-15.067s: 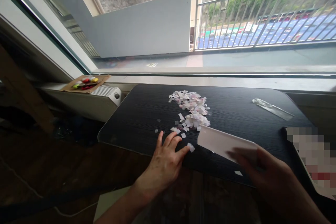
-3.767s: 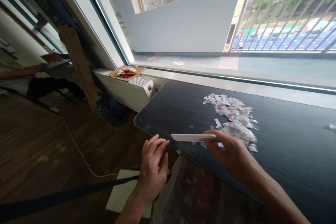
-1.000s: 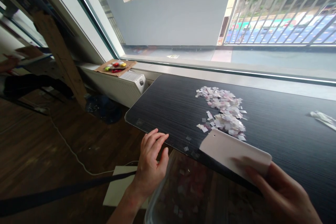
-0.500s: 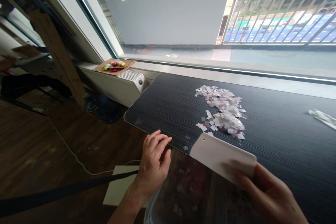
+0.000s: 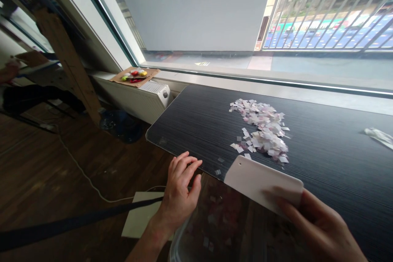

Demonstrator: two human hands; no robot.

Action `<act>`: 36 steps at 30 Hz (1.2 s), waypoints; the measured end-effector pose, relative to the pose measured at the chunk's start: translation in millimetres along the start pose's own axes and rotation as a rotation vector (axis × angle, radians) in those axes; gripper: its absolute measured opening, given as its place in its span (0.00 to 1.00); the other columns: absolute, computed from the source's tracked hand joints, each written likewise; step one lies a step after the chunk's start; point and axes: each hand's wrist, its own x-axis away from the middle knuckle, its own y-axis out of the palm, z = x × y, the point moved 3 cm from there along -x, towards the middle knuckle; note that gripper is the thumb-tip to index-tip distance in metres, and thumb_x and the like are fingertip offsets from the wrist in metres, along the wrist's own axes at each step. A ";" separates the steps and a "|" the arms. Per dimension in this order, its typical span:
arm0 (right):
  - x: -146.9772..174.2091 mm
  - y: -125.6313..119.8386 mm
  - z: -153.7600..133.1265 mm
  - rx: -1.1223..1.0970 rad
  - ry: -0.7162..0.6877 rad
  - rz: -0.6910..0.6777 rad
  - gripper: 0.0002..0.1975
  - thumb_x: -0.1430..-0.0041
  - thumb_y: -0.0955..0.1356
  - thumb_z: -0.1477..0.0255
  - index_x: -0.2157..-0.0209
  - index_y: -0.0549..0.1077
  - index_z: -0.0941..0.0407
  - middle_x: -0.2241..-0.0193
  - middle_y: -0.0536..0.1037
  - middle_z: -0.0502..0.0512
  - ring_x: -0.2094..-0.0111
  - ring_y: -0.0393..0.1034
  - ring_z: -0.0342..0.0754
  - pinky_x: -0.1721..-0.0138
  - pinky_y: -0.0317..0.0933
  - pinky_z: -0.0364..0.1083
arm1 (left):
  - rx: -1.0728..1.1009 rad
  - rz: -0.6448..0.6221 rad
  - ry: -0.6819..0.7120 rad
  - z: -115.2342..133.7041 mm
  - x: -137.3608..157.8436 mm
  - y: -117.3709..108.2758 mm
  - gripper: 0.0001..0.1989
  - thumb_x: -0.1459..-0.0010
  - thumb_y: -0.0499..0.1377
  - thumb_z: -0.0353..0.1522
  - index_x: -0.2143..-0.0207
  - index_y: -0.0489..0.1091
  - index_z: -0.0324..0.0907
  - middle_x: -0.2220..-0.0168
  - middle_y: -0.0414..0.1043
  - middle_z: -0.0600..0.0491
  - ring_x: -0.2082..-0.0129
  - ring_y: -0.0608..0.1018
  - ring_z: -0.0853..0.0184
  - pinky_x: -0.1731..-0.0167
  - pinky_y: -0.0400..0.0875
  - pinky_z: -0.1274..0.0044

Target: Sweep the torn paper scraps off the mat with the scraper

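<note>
My right hand (image 5: 322, 223) grips the right end of a flat white plastic scraper (image 5: 260, 182), thumb on its near face. The scraper has rounded corners and a small hole, and lies tilted along the table's front edge. Just beyond it, small cut paper squares (image 5: 268, 137) are heaped on the black table (image 5: 199, 118). My left hand (image 5: 182, 186) is open, fingers loosely stretched at the table edge, holding nothing. Below the edge, between my hands, a clear plastic bin (image 5: 178, 243) has paper squares inside; its right part is dark and partly hidden.
A crumpled clear wrapper (image 5: 379, 136) lies at the table's right. Left of the table stand a white radiator (image 5: 138, 100) with colourful items on cardboard (image 5: 150, 74), and a large water bottle (image 5: 118, 125). A cable (image 5: 89, 180) crosses the floor. A person's hand (image 5: 10, 69) shows far left.
The view has shifted very slightly, so things appear a little further right. Both hands, the scraper and the paper heap keep the same positions relative to one another.
</note>
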 end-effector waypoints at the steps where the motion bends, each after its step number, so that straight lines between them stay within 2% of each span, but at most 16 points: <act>1: 2.3 -0.1 -0.6 -0.011 0.010 0.006 0.16 0.52 0.72 0.61 0.62 0.81 0.54 0.63 0.84 0.56 0.64 0.79 0.53 0.66 0.72 0.40 | 0.000 0.001 0.000 0.2 -0.2 0.0 0.17 0.41 0.52 0.23 0.51 0.67 0.43 0.54 0.69 0.48 0.44 0.67 0.57 0.44 0.65 0.56; 5: 10.1 -4.2 0.0 -0.071 0.052 0.159 0.17 0.52 0.72 0.59 0.61 0.81 0.53 0.62 0.84 0.54 0.61 0.78 0.53 0.63 0.71 0.39 | 0.006 -0.001 0.000 0.8 -0.6 -0.1 0.17 0.41 0.52 0.23 0.51 0.66 0.43 0.54 0.69 0.48 0.44 0.67 0.57 0.44 0.65 0.57; 7: 10.2 -4.9 2.3 -0.096 0.089 0.187 0.18 0.53 0.72 0.59 0.61 0.80 0.52 0.62 0.84 0.54 0.61 0.78 0.52 0.66 0.71 0.37 | 0.008 -0.004 0.001 0.9 -0.5 0.4 0.17 0.41 0.52 0.23 0.51 0.66 0.43 0.54 0.69 0.48 0.44 0.67 0.57 0.44 0.65 0.56; 14: 3.7 -1.1 2.5 -0.129 0.118 0.107 0.17 0.55 0.73 0.59 0.64 0.80 0.53 0.65 0.84 0.54 0.64 0.79 0.53 0.67 0.72 0.39 | 0.014 -0.006 -0.006 0.3 0.1 1.9 0.17 0.41 0.52 0.23 0.50 0.66 0.44 0.54 0.69 0.48 0.43 0.67 0.57 0.44 0.65 0.57; 23: 11.1 -4.4 2.3 -0.071 0.146 0.209 0.19 0.54 0.71 0.57 0.62 0.79 0.53 0.65 0.84 0.54 0.66 0.79 0.54 0.70 0.71 0.40 | 0.025 -0.004 -0.004 1.1 0.5 2.7 0.17 0.41 0.52 0.23 0.51 0.67 0.43 0.54 0.70 0.48 0.44 0.67 0.57 0.44 0.65 0.57; 30: 4.2 -6.5 5.3 -0.126 0.223 0.074 0.20 0.55 0.73 0.56 0.62 0.79 0.54 0.66 0.84 0.56 0.65 0.79 0.57 0.70 0.73 0.44 | 0.029 -0.007 -0.010 1.5 1.6 3.8 0.16 0.41 0.52 0.23 0.52 0.68 0.43 0.55 0.70 0.48 0.44 0.68 0.57 0.44 0.66 0.57; 36: -5.8 -16.1 10.7 -0.119 0.206 0.063 0.19 0.55 0.73 0.57 0.62 0.80 0.53 0.65 0.84 0.55 0.67 0.79 0.55 0.70 0.73 0.43 | 0.030 -0.020 -0.015 0.6 3.0 4.1 0.17 0.41 0.52 0.23 0.51 0.67 0.43 0.54 0.69 0.47 0.44 0.67 0.57 0.44 0.65 0.55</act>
